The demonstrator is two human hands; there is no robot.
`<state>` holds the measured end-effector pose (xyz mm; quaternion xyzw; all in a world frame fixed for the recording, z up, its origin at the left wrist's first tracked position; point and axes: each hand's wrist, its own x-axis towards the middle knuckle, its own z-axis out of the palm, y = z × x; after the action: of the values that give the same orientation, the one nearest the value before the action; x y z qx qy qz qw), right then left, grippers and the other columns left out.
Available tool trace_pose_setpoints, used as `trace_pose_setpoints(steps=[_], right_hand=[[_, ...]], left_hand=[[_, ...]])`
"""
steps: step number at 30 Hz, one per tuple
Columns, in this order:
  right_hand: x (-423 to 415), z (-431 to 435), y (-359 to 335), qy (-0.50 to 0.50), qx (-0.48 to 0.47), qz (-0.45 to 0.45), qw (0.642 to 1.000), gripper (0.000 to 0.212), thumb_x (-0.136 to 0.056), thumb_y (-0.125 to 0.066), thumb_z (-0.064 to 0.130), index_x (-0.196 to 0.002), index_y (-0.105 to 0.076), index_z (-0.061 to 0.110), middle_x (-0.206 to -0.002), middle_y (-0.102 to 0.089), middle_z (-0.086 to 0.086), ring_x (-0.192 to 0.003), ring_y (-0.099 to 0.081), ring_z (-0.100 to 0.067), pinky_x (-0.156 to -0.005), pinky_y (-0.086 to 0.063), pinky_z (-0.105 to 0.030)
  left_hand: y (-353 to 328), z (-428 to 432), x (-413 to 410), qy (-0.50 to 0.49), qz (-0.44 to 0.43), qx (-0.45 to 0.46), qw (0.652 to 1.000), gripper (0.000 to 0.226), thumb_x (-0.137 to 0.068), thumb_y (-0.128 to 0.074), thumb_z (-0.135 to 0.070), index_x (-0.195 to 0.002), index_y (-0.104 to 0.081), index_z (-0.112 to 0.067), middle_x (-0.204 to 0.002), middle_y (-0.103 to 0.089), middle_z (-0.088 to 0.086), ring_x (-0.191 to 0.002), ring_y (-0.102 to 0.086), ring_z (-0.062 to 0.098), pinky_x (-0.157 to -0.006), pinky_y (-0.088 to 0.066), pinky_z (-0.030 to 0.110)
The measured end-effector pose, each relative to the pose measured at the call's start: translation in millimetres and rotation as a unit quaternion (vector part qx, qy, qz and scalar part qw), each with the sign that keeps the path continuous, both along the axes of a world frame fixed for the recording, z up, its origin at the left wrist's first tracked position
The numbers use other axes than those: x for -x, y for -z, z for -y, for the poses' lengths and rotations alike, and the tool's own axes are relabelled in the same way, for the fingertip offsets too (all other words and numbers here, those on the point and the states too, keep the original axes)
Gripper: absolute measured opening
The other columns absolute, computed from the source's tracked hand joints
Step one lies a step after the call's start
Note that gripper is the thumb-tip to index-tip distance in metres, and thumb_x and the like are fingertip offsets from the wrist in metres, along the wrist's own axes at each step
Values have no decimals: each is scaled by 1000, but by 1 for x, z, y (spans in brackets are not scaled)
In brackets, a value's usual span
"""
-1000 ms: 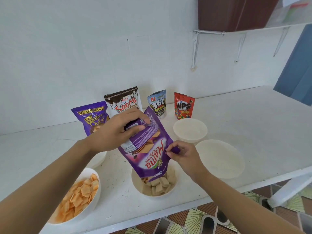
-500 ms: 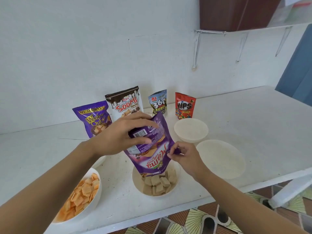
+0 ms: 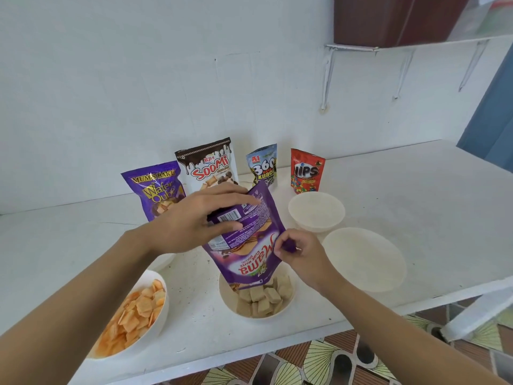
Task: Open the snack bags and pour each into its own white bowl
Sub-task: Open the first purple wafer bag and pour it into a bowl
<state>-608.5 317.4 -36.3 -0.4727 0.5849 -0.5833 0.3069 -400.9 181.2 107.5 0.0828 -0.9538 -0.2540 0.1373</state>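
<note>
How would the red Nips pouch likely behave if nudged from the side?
The red Nips pouch stands upright on a narrow base, so it would probably tip rather than slide. Its glossy film body looks soft, so it likely dents when squeezed rather than staying stiff.

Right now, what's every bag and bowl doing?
Mama bag, upside down, gripped by left hand, pinched by right hand.
Middle bowl, under the bag, holds wafer cubes.
Left bowl, holds orange chips.
Near right bowl, empty.
Far right bowl, empty.
Four back bags, upright, apparently unopened.

Purple Mama bag (image 3: 251, 245) upturned over wafer bowl (image 3: 230, 297), both hands gripping
</note>
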Motion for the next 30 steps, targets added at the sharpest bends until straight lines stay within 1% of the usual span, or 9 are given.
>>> trace_pose_setpoints(steps=[4,8,10,12,15,18,21,27,30], right_hand=[[1,2,-15,27,43,45,998,4,-93,-63,10,-95,-61,11,-107,-67,4,-113,-60,-10,-78,-62,-34],[2,1,-24,49,46,40,997,20,-86,-63,26,-103,-58,14,-115,-65,6,-118,-57,-7,-79,-61,-31],[3,0,-13,37,16,20,999,10,-91,-64,17,-99,-57,15,-113,-65,7,-116,-59,-8,-80,-61,-32],[3,-1,0,20,-26,-8,999,11,-94,-64,9,-95,-56,16,-113,-65,5,-115,-59,-13,-83,-62,-36],[3,-2,8,18,-49,-6,999,12,-94,-64,10,-92,-57,19,-113,-66,4,-116,-60,-19,-84,-61,-41],[3,0,-6,23,-17,39,999,6,-94,-61,6,-96,-55,6,-108,-68,5,-111,-62,-13,-82,-61,-36],[2,1,-24,20,16,69,997,12,-94,-61,4,-101,-54,-2,-107,-68,5,-109,-62,-5,-79,-61,-33],[-4,-6,-6,7,-32,26,999,12,-90,-68,6,-92,-57,3,-102,-70,5,-107,-64,-17,-76,-62,-36],[-5,-9,-7,14,-6,20,1000,12,-86,-73,9,-87,-61,6,-97,-72,4,-105,-66,-17,-76,-62,-36]], left_hand=[[-15,2,1,-4,-30,38,999,47,-95,-57,-32,-141,-50,-37,-143,-42,-19,-137,-40,8,-80,-59,18],[-22,1,4,-5,-37,72,997,50,-95,-57,-32,-144,-48,-34,-145,-40,-17,-137,-37,2,-81,-54,9],[-10,2,7,-1,-23,87,996,47,-96,-55,-34,-143,-48,-36,-147,-39,-15,-136,-38,3,-83,-56,13],[7,4,9,-4,1,76,997,46,-97,-54,-36,-142,-47,-41,-147,-39,-16,-135,-40,5,-85,-60,23],[17,3,9,-17,2,52,999,44,-96,-56,-37,-139,-50,-44,-145,-40,-18,-134,-38,1,-84,-61,28],[2,3,9,-22,-49,50,997,41,-94,-60,-35,-135,-58,-36,-141,-43,-11,-134,-42,10,-80,-62,25],[-17,5,5,-33,-64,19,997,44,-91,-62,-34,-135,-59,-34,-137,-43,-12,-133,-44,11,-76,-62,23],[6,2,5,5,-24,58,998,40,-92,-59,-42,-132,-55,-44,-139,-42,-10,-132,-43,10,-83,-60,23],[4,1,7,15,-44,49,998,41,-93,-61,-39,-133,-56,-40,-137,-48,-7,-131,-46,15,-85,-57,16]])
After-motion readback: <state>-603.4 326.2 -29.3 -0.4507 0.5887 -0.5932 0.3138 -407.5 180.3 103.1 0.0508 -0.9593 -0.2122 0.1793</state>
